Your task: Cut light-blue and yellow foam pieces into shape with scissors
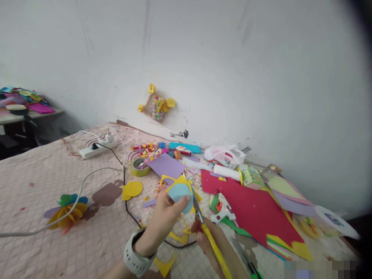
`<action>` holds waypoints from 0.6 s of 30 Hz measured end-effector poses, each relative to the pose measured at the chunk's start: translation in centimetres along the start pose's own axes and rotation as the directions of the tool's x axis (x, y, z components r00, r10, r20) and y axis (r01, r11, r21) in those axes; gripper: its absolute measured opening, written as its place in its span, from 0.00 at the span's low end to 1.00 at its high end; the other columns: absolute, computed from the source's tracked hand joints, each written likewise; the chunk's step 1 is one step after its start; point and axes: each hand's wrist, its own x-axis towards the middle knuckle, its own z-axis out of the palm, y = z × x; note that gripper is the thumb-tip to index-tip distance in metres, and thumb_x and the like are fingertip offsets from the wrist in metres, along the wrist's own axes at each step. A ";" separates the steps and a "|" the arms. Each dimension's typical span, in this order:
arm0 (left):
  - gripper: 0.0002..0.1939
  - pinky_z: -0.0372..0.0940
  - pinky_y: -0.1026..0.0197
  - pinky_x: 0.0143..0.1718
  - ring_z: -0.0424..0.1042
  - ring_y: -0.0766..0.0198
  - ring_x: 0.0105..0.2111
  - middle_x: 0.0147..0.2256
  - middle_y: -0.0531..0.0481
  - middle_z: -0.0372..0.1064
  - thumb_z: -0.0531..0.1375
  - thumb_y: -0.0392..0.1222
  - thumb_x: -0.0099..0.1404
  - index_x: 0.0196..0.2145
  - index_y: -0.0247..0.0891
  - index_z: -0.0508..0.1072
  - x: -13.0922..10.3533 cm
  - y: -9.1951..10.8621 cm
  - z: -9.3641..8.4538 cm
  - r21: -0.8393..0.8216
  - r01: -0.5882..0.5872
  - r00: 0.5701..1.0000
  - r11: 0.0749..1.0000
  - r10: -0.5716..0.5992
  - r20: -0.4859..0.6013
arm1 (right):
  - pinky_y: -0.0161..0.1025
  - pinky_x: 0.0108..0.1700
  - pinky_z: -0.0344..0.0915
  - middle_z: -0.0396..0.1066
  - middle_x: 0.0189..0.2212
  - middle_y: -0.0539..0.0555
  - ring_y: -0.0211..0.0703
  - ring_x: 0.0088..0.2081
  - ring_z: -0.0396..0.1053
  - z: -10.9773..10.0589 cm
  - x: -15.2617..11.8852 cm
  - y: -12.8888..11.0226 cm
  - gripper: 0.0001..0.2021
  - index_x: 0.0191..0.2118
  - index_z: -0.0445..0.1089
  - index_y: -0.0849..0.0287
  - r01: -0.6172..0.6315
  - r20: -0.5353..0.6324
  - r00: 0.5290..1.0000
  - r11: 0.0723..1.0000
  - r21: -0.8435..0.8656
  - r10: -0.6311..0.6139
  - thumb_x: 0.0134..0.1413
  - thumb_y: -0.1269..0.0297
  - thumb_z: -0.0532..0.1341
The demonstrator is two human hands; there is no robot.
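My left hand [167,217], with a white watch on its wrist, pinches a light blue paper disc [176,191] laid over a yellow sheet [183,179]. Yellow corners stick out beyond the disc's edge. Around a pair of scissors [213,242] with yellow handles my right hand [207,236] is closed. The blades point away from me and lie along the right edge of the disc and yellow sheet; how far apart they are is hard to make out. Below both hands, yellow paper scraps [165,265] lie on the table.
Left of my hands are cut yellow circles [132,190], a paper flower [68,213], a tape roll [139,167] and a power strip [98,149] with trailing cables. To the right, a white glue gun [223,211] rests by red sheet [252,207]. A wall stands behind.
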 end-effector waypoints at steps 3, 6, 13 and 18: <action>0.06 0.60 0.67 0.26 0.62 0.68 0.23 0.21 0.54 0.66 0.63 0.39 0.53 0.23 0.35 0.72 0.0 0.0 0.0 0.008 0.013 1.000 1.000 -0.013 -0.009 | 0.35 0.26 0.59 0.62 0.22 0.49 0.42 0.24 0.61 0.0 -0.1 0.2 0.19 0.30 0.66 0.54 0.000 -0.031 1.000 1.000 0.024 0.001 0.52 0.42 0.53; 0.07 0.59 0.67 0.25 0.61 0.68 0.22 0.20 0.54 0.65 0.63 0.39 0.53 0.22 0.35 0.71 0.0 0.1 0.1 0.014 0.025 1.000 1.000 -0.025 -0.009 | 0.36 0.26 0.60 0.62 0.23 0.49 0.43 0.25 0.62 0.0 -0.1 0.5 0.18 0.29 0.65 0.53 -0.014 -0.038 0.999 0.999 0.050 0.016 0.51 0.43 0.55; 0.07 0.58 0.67 0.24 0.59 0.69 0.22 0.20 0.55 0.63 0.63 0.40 0.54 0.23 0.35 0.70 0.0 -0.2 -0.1 0.035 0.045 0.999 0.998 -0.045 0.003 | 0.34 0.23 0.54 0.57 0.20 0.46 0.38 0.21 0.56 -0.5 0.1 0.4 0.17 0.28 0.63 0.55 -0.012 0.028 1.000 0.997 0.070 0.011 0.51 0.45 0.57; 0.07 0.57 0.67 0.23 0.58 0.69 0.21 0.20 0.55 0.62 0.62 0.41 0.54 0.24 0.35 0.70 0.1 -0.5 -0.2 0.055 0.058 0.998 0.997 -0.058 0.008 | 0.32 0.22 0.55 0.57 0.20 0.45 0.37 0.21 0.56 -0.5 0.2 0.6 0.16 0.28 0.63 0.56 -0.013 0.046 0.999 0.998 0.069 0.009 0.50 0.47 0.59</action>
